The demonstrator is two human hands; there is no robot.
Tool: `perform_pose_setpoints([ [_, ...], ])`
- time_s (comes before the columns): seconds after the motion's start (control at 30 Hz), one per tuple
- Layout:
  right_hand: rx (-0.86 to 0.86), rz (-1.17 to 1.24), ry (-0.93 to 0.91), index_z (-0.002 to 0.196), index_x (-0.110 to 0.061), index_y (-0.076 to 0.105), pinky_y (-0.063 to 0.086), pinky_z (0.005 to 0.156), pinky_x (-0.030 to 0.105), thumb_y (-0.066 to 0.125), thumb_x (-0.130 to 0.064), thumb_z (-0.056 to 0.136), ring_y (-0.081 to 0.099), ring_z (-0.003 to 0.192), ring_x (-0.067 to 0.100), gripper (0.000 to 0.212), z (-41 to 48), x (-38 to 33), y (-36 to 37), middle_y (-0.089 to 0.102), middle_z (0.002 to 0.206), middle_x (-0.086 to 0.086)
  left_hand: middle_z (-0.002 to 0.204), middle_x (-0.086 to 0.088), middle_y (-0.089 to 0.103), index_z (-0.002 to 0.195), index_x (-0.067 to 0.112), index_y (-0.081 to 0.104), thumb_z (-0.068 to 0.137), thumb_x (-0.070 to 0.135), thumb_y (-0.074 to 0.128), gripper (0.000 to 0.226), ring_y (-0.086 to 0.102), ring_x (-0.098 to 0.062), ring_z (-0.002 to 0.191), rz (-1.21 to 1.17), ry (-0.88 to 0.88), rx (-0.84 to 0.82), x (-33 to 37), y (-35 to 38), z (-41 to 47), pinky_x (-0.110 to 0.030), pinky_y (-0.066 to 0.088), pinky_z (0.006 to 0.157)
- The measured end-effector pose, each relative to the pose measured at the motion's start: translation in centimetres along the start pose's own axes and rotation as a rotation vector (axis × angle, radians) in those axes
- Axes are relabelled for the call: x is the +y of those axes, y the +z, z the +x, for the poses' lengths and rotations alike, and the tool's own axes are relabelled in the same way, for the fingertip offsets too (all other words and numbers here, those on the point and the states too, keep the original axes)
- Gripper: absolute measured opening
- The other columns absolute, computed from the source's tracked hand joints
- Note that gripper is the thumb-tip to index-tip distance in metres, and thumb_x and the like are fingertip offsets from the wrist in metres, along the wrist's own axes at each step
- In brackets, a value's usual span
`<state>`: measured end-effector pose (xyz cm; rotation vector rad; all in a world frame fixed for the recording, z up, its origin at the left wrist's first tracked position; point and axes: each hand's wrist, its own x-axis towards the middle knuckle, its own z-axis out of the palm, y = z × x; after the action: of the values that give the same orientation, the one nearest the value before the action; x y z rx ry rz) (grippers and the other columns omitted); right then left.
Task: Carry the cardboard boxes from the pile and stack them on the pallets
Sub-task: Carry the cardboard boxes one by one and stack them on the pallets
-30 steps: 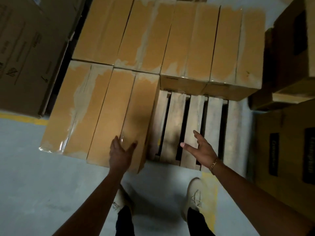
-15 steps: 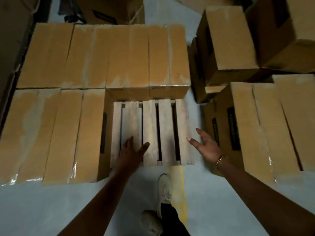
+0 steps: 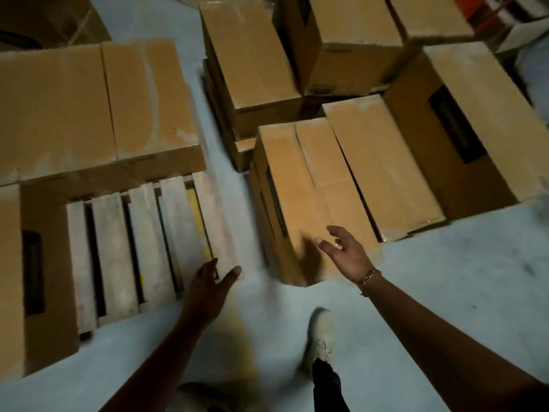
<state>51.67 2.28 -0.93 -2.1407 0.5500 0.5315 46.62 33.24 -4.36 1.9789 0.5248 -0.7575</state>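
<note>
A person's left hand [image 3: 212,285] hovers, fingers spread and holding nothing, over the near corner of a wooden pallet [image 3: 148,242]. Its bare slats run from the fingertips to a row of cardboard boxes [image 3: 98,99] stacked on its far side. The right hand [image 3: 344,254], fingers loosely apart and empty, reaches over the near end of the closest box [image 3: 300,197] of the pile [image 3: 356,40]; whether the fingertips touch it cannot be told. More piled boxes stand beyond those fingers. A gold bracelet [image 3: 368,278] circles the right wrist; a pale shoe [image 3: 322,331] steps on the grey floor [image 3: 445,278] behind both hands.
</note>
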Motion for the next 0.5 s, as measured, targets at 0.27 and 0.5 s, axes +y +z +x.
perform_pose_setpoints([
  [0.27, -0.030, 0.034, 0.070, 0.143, -0.020, 0.053, 0.039, 0.113, 0.038, 0.069, -0.041, 0.093, 0.049, 0.133, 0.019, 0.056, 7.2, 9.8, -9.9, 0.051, 0.148, -0.002, 0.161, -0.018, 0.030, 0.154, 0.008, 0.037, 0.092, 0.070, 0.036, 0.088, 0.031, -0.035, 0.147, 0.072, -0.068, -0.011, 9.1, 16.2, 3.9, -0.041, 0.025, 0.118],
  [0.5, -0.102, -0.001, 0.082, 0.144, -0.018, 0.051, 0.040, 0.114, 0.039, 0.072, -0.042, 0.091, 0.051, 0.133, 0.019, 0.062, 11.9, 15.5, -11.5, 0.054, 0.144, 0.001, 0.143, -0.008, 0.051, 0.148, 0.014, 0.041, 0.087, 0.062, 0.065, 0.081, 0.050, -0.028, 0.131, -0.266, -0.214, 0.186, 12.4, 23.9, 7.9, -0.047, 0.041, 0.110],
])
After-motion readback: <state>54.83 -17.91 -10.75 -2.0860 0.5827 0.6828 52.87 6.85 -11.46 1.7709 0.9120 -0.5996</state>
